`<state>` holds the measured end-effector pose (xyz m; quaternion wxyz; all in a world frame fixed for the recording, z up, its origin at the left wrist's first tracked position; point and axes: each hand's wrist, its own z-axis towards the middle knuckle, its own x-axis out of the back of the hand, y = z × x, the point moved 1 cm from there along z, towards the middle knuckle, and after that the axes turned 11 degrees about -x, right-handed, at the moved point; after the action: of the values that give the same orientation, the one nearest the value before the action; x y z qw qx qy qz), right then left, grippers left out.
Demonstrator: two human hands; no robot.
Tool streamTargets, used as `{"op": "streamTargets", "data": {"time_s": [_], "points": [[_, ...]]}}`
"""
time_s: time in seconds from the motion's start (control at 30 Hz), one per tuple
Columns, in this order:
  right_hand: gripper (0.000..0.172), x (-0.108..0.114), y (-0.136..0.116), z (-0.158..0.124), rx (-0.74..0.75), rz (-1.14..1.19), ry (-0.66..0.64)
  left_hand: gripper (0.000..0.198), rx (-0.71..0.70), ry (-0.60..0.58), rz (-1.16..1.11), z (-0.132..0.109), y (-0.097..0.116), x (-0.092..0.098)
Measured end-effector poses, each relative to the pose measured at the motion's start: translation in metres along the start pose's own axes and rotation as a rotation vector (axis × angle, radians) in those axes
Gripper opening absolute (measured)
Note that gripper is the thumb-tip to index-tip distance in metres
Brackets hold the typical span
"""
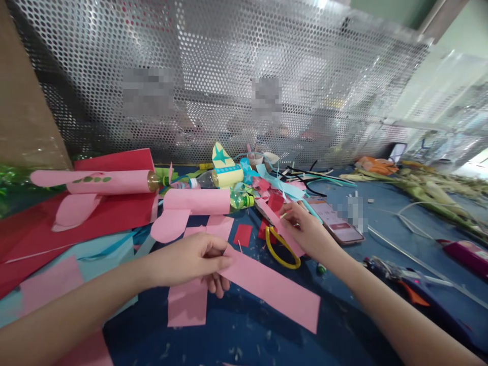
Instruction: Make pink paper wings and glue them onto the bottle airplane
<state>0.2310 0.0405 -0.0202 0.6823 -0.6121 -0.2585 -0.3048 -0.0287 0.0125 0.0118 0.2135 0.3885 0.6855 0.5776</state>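
Note:
My left hand (194, 262) is closed on one end of a long pink paper strip (272, 287) that slants down to the right above the blue table (244, 335). My right hand (305, 229) reaches forward with its fingers pinched; it rests on another pink paper piece (280, 229) beside yellow-handled scissors (280, 251). What the fingertips pinch is too small to make out. A pink-wrapped bottle (198, 201) with a green cap lies just beyond both hands.
A second pink bottle rocket (99, 182) lies on red paper (110, 213) at left. A yellow star-marked rocket (226, 170), paper scraps, a phone (335, 221), a glue gun (396, 279) and dried stalks (430, 190) crowd the table. Perforated metal screen (229, 76) stands behind.

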Motion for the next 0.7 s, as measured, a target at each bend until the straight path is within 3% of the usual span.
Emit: {"op": "streamTargets", "data": {"time_s": [0.27, 0.4, 0.47, 0.57, 0.63, 0.7], "points": [[0.027, 0.001, 0.006, 0.006, 0.042, -0.015, 0.069, 0.031, -0.022, 0.092, 0.126, 0.001, 0.003, 0.002], [0.022, 0.003, -0.009, -0.004, 0.110, -0.026, 0.136, 0.029, -0.043, 0.191, 0.191, 0.002, 0.003, 0.003], [0.017, 0.004, -0.025, -0.017, 0.133, 0.017, 0.021, 0.031, -0.077, 0.214, 0.207, 0.003, -0.001, 0.004], [0.021, -0.003, -0.043, -0.038, 0.064, 0.176, -0.401, 0.031, -0.138, 0.228, 0.196, 0.006, -0.009, 0.006], [0.019, -0.009, -0.047, -0.047, 0.027, 0.157, -0.514, 0.030, -0.152, 0.253, 0.160, 0.007, -0.013, 0.005], [0.021, -0.016, -0.047, -0.051, 0.002, 0.138, -0.545, 0.030, -0.161, 0.301, 0.085, 0.008, -0.014, 0.003]]}}
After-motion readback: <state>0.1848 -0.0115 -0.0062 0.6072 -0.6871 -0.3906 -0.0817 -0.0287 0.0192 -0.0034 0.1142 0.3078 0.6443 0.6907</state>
